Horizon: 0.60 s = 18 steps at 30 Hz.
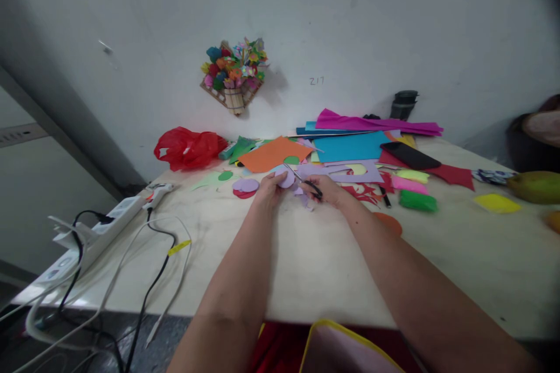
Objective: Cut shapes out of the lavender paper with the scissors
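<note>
Between the fingers of my left hand (270, 186) is a round piece of lilac craft foam or paper (287, 179). My right hand (326, 188) is closed on the handles of a pair of scissors (312, 188), whose blades reach up and left along the edge of the lilac circle. Thin lilac offcuts (305, 199) lie just below the blades. Left of my left hand rest loose lilac circles (249, 185) over a red circle (242, 194). A lilac sheet with cut-out openings (371, 171) lies beyond my right hand.
Orange (273, 154) and blue sheets (350, 147) lie behind my hands. A black phone (410, 155) rests at the right, near coloured packets (417, 200). A red plastic bag (190, 148) stands back left. A power strip (100, 227), glue gun (158, 194) and cables run along the left edge.
</note>
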Each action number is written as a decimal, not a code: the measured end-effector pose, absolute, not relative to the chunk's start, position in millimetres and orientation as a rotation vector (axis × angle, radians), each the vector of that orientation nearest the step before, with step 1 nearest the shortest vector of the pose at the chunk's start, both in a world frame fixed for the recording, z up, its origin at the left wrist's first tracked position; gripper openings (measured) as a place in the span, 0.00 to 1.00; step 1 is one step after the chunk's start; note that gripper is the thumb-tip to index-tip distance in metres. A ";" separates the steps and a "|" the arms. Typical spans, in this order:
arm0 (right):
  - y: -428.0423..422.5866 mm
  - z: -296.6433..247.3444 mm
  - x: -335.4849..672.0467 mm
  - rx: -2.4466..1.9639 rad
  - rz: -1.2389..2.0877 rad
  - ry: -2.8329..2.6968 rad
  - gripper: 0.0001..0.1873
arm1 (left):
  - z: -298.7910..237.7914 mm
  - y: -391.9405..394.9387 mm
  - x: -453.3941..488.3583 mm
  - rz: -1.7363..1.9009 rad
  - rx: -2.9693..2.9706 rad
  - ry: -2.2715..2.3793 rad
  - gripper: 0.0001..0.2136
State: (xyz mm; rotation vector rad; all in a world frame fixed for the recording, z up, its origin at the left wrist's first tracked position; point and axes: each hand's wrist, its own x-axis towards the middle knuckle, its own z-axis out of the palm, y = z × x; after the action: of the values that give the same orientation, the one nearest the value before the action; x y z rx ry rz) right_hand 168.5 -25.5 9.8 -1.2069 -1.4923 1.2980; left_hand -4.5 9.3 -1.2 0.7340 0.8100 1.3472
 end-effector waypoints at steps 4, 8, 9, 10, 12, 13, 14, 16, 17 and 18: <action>-23.4 7.0 169.0 -1.199 1.290 -1.496 0.17 | -1.7 9.4 -5.8 1.335 0.737 0.797 0.06; -22.0 6.0 169.8 -1.192 1.294 -1.508 0.16 | -1.4 9.4 -6.0 1.336 0.722 0.796 0.07; -21.8 5.8 170.0 -1.192 1.294 -1.512 0.17 | -1.4 9.4 -6.0 1.340 0.715 0.792 0.07; -21.5 5.6 170.2 -1.190 1.292 -1.516 0.17 | -1.4 9.4 -5.9 1.345 0.710 0.785 0.08; -20.7 4.6 170.5 -1.185 1.288 -1.523 0.17 | -1.3 9.2 -5.7 1.352 0.706 0.772 0.09; -20.2 4.0 170.7 -1.179 1.288 -1.527 0.17 | -1.2 9.0 -5.5 1.353 0.706 0.770 0.10; -19.8 3.4 170.7 -1.174 1.289 -1.529 0.17 | -1.0 8.8 -5.4 1.352 0.705 0.773 0.10; -19.1 2.5 170.7 -1.168 1.292 -1.528 0.18 | -0.5 8.2 -5.0 1.352 0.703 0.779 0.09; -19.1 2.3 170.7 -1.171 1.290 -1.527 0.18 | -0.2 8.1 -4.9 1.352 0.701 0.781 0.09; -19.1 2.3 170.7 -1.175 1.286 -1.525 0.18 | 0.0 8.0 -4.7 1.352 0.699 0.786 0.08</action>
State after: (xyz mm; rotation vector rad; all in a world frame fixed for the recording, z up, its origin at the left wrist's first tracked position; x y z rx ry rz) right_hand 170.7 -19.1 2.3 -1.1748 -1.5248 1.2861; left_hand -4.7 8.0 0.0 0.6988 0.7856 1.3525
